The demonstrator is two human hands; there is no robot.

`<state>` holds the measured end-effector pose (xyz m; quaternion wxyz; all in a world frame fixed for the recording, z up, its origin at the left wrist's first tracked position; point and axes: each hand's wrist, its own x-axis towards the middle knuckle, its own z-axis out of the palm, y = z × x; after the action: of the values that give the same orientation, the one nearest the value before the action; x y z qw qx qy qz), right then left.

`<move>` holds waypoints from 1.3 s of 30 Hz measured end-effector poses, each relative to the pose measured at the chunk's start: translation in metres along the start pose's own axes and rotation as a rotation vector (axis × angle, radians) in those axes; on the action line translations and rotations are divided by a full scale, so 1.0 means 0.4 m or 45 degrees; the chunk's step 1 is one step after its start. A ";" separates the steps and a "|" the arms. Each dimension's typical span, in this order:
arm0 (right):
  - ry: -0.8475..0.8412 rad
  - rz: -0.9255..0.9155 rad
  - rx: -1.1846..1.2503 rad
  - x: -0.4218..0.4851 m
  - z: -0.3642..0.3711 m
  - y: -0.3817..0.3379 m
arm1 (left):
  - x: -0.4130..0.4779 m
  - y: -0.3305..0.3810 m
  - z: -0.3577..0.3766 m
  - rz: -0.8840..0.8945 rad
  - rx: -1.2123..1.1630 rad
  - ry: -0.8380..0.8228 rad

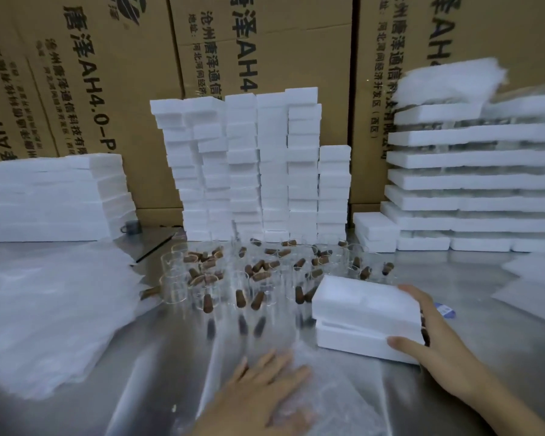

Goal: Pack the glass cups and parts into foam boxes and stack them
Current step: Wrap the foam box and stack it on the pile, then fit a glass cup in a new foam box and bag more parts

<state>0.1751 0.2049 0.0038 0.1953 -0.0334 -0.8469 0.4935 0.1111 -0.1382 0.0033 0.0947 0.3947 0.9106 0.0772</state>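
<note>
Centre blocked, front strip open.
You've got bare table (170, 357) between the wrap pile (51, 309) on your left and the foam box (365, 313); glass cups (233, 278) and foam stacks (258, 165) block straight ahead.

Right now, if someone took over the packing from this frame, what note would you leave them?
The left hand is open, lying flat on the clear wrap sheet at the front of the table.
The right hand grips the end of a foam box, whose lid sits slightly askew.
The glass cups and brown stoppers stand loose mid-table, with the foam box stacks behind; their contents are hidden.
Done: many boxes stacked.
Left: seat this lid, stack the box, pack the remaining cups and stoppers.
</note>
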 end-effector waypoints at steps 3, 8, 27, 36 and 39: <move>0.086 0.053 -0.048 0.006 -0.003 0.006 | -0.018 -0.048 -0.008 -0.059 -0.102 0.059; 0.219 0.131 -0.030 0.009 -0.009 0.009 | -0.034 -0.082 -0.011 -0.063 -0.316 0.454; 0.824 0.524 -0.474 -0.015 -0.100 0.042 | -0.006 -0.037 -0.039 -0.099 -0.164 0.094; 0.798 0.220 -0.819 0.031 -0.063 0.015 | 0.197 0.065 -0.130 0.175 -0.164 0.469; 0.669 0.038 -0.814 0.108 -0.036 -0.039 | 0.273 0.075 -0.131 0.213 0.011 0.438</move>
<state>0.1425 0.2195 0.0363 0.3775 -0.2296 -0.8782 0.1832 0.0466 -0.0413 0.0486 -0.0706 0.4504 0.8778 0.1472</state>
